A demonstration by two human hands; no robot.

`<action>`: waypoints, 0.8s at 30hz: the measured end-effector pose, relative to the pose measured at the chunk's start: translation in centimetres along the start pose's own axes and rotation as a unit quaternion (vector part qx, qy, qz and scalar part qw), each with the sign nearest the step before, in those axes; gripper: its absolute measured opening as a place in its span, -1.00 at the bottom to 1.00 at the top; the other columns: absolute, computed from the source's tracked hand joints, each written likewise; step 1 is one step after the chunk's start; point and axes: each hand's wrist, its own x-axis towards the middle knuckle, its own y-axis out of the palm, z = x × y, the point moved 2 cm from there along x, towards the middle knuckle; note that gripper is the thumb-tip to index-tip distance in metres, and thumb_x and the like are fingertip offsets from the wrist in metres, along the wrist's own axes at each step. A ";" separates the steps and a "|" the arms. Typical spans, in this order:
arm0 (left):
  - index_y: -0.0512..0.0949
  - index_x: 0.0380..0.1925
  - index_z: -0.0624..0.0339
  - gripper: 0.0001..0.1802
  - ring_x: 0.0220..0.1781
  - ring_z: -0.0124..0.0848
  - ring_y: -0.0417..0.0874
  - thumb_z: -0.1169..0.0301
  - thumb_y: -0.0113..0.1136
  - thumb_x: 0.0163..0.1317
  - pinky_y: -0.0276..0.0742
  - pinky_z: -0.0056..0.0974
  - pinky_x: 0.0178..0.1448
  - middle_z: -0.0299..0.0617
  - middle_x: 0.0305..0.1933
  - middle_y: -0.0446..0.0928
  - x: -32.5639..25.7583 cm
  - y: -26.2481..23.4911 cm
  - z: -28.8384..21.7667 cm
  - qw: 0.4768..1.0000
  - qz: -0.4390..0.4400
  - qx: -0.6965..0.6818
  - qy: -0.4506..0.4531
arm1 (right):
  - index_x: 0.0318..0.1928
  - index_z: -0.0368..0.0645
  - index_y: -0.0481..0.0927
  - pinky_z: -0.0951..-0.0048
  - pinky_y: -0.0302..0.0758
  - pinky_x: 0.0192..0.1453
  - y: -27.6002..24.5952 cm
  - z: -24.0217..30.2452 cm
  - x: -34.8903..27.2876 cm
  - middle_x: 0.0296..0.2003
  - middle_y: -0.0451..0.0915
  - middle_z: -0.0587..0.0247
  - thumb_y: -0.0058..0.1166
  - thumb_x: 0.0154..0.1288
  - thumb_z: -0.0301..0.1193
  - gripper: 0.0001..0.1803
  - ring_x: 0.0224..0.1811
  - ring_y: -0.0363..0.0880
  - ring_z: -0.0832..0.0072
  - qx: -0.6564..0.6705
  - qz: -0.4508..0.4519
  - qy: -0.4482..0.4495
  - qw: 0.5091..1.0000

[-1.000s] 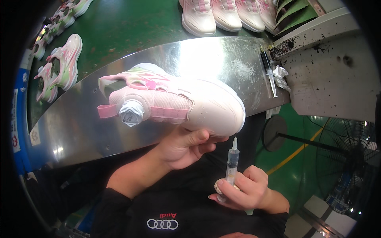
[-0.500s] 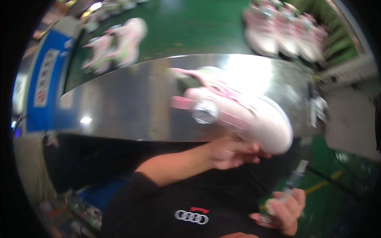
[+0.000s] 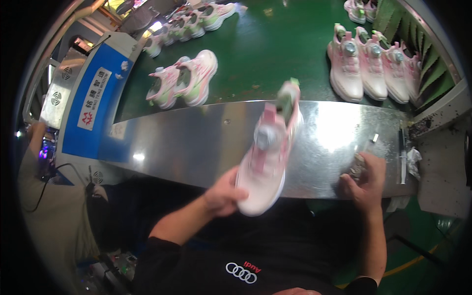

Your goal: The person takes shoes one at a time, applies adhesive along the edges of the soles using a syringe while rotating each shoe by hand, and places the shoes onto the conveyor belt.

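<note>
My left hand (image 3: 224,193) grips a pale pink and white sneaker (image 3: 261,183) by the side of its toe. The shoe is tilted above the metal ledge, toe toward me and heel away. It has a silvery round dial (image 3: 268,136) on its tongue and a green tab at the heel. Over the right part of the ledge, my right hand (image 3: 369,179) is curled around a rough grey-brown lump (image 3: 357,167). Just beyond those fingers is a small pale-tipped object (image 3: 374,138), whose kind I cannot make out.
The metal ledge (image 3: 187,147) borders a green work surface (image 3: 280,54). A pair of sneakers (image 3: 199,78) lies at left; several stand at right (image 3: 346,73) and far left (image 3: 194,24). A blue-and-white machine (image 3: 93,98) stands left. A thin syringe-like tool (image 3: 403,160) and crumpled white scrap (image 3: 414,161) lie right.
The sneaker has turned from toe-right to toe-toward-me and shifted left with my left hand. My right hand has risen from beside my body to the ledge; the slim tool it held upright no longer shows clearly.
</note>
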 end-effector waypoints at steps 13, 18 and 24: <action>0.42 -0.12 0.38 -0.72 0.06 -0.12 0.46 0.39 0.00 0.26 0.50 -0.22 0.13 0.04 -0.08 0.44 11.1 -7.6 -9.1 0.991 -0.028 -0.033 0.130 | -0.11 -0.10 0.51 0.28 0.27 -0.13 -0.9 -0.2 -0.4 -0.32 0.48 0.23 0.37 -0.21 -0.28 -0.45 -0.29 0.39 0.26 -0.070 -0.009 0.003 0.997; 0.43 -0.06 0.27 -0.57 0.10 -0.20 0.40 0.13 -0.21 0.35 0.19 -0.12 0.30 -0.05 -0.01 0.47 4.5 -23.0 -17.5 0.986 0.046 -0.036 0.158 | -0.12 -0.14 0.49 0.29 0.29 -0.13 -1.1 -1.1 -0.3 -0.32 0.50 0.20 0.32 -0.13 -0.19 -0.47 -0.31 0.41 0.25 -0.037 0.016 -0.002 0.999; 0.43 -0.09 0.33 -0.68 -0.02 -0.32 0.50 0.28 -0.04 0.33 0.46 -0.34 0.13 -0.10 -0.13 0.50 3.6 -28.0 -23.3 0.928 -0.274 0.096 0.235 | -0.11 -0.09 0.48 0.32 0.33 -0.14 -0.9 -1.2 -0.8 -0.41 0.47 0.27 0.34 -0.19 -0.17 -0.43 -0.35 0.41 0.29 -0.007 -0.049 -0.018 0.999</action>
